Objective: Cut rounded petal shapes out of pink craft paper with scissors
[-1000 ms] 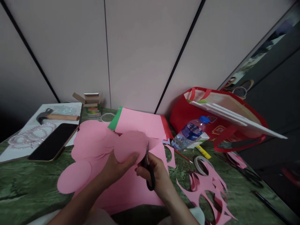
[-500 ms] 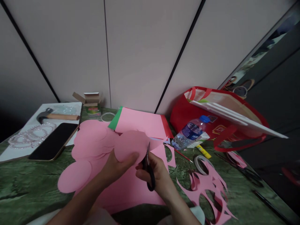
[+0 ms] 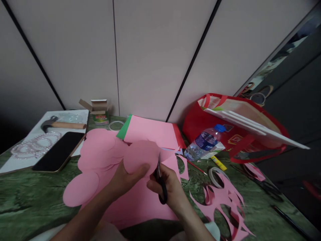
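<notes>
A round piece of pink paper (image 3: 140, 155) is pinched in my left hand (image 3: 127, 177), thumb on top. My right hand (image 3: 168, 185) grips black-handled scissors (image 3: 163, 190), whose blades point up along the right edge of the round piece. Under both hands lie pink sheets (image 3: 140, 206). To the left, several cut pink rounds (image 3: 96, 150) overlap in a pile, and a pink oval (image 3: 80, 189) rests at its lower edge. Pink paper offcuts (image 3: 223, 206) with curved holes lie right of my right hand.
Behind are stacked coloured sheets (image 3: 152, 130). At right stand a water bottle (image 3: 204, 142) and a red bag (image 3: 193, 117), near a tape roll (image 3: 215, 176) and yellow tube (image 3: 218, 163). At left lie a phone (image 3: 59, 152), a hammer (image 3: 67, 125), bead strands (image 3: 37, 144) and an open box (image 3: 100, 117).
The whole view has shifted very slightly. Both hands keep their hold, and the round paper and scissors stay in almost the same position.
</notes>
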A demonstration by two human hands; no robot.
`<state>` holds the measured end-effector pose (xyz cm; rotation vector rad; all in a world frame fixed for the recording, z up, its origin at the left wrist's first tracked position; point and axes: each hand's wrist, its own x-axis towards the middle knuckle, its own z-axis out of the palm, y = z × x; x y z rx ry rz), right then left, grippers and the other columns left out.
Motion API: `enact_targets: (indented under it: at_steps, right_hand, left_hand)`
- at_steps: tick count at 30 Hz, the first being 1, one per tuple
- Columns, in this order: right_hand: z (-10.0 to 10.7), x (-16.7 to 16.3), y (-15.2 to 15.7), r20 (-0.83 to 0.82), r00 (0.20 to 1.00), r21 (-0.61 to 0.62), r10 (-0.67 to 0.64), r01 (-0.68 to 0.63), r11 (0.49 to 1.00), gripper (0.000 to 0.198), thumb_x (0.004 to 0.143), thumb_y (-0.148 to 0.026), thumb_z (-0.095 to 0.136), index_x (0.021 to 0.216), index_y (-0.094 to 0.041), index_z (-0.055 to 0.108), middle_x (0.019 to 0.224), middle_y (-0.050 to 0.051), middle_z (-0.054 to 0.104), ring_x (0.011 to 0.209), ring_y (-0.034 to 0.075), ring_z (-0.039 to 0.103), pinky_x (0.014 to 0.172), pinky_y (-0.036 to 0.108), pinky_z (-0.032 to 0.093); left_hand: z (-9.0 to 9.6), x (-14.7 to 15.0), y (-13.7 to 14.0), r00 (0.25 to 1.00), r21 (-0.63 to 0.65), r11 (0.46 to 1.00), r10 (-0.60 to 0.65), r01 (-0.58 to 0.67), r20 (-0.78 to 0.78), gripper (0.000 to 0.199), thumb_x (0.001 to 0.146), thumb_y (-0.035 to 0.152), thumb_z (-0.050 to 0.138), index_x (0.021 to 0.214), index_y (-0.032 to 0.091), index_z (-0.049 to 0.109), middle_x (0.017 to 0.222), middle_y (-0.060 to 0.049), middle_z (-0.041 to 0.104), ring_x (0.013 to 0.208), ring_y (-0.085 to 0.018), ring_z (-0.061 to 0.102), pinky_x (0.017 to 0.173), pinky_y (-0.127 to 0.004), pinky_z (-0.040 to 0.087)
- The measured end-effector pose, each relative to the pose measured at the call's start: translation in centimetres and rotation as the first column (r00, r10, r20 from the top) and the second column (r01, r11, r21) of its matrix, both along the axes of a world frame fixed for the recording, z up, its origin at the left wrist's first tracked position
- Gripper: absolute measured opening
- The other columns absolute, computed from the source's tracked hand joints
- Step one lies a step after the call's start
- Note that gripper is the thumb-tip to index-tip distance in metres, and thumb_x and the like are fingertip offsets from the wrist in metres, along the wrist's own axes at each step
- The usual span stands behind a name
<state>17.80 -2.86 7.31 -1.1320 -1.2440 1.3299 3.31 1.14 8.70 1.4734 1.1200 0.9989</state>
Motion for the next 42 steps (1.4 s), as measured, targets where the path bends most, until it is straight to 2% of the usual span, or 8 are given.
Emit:
enact_targets:
  at_steps: [8,14,20,36,42]
  right_hand:
    - [-0.2,-0.1,0.0,0.014,1.000,-0.003,-0.014,0.014,1.000,0.025,0.063,-0.029,0.071,0.068,-0.016,0.050,0.056,-0.007,0.042,0.050,0.007,0.033,0.046,0.020,0.028]
    - [-0.2,-0.2,0.1,0.026,0.999,-0.046,-0.028,0.029,0.999,0.028,0.061,-0.033,0.072,0.067,-0.017,0.050,0.051,-0.008,0.041,0.045,0.007,0.035,0.044,0.021,0.029]
    - [0.1,-0.4,0.0,0.011,0.999,-0.070,-0.041,0.042,0.997,0.025,0.061,-0.030,0.070,0.065,-0.018,0.049,0.049,-0.007,0.044,0.043,0.007,0.039,0.043,0.020,0.032]
    - [0.1,-0.4,0.1,0.000,0.999,-0.078,-0.051,0.051,0.996,0.022,0.062,-0.028,0.068,0.061,-0.017,0.049,0.044,-0.007,0.045,0.039,0.007,0.042,0.037,0.018,0.032]
    - [0.4,-0.4,0.0,0.002,0.999,-0.079,-0.052,0.052,0.996,0.021,0.062,-0.027,0.067,0.060,-0.017,0.048,0.044,-0.007,0.046,0.038,0.007,0.042,0.037,0.018,0.033]
  left_hand:
    - [0.8,-0.2,-0.1,1.000,0.017,1.000,-0.012,0.012,-0.018,0.035,0.072,0.036,0.057,0.101,0.015,0.060,0.095,-0.009,0.069,0.089,-0.024,0.063,0.075,-0.036,0.053]
    - [1.2,-0.1,0.0,1.000,0.002,1.000,0.000,0.000,-0.027,0.029,0.072,0.035,0.057,0.093,0.015,0.061,0.089,-0.008,0.070,0.084,-0.023,0.064,0.070,-0.033,0.054]
    - [1.3,-0.1,0.0,0.999,-0.014,0.999,-0.032,0.032,-0.035,0.020,0.073,0.035,0.055,0.079,0.016,0.062,0.072,-0.004,0.070,0.072,-0.020,0.066,0.063,-0.028,0.053]
    - [0.2,-0.4,0.4,0.999,0.021,0.999,0.029,-0.029,-0.019,0.025,0.072,0.037,0.057,0.078,0.014,0.064,0.072,-0.005,0.071,0.071,-0.021,0.065,0.061,-0.029,0.053]
    - [0.1,-0.4,0.4,0.999,-0.003,0.999,0.043,-0.043,-0.007,0.028,0.071,0.040,0.058,0.079,0.013,0.065,0.074,-0.006,0.071,0.072,-0.022,0.065,0.061,-0.029,0.053]
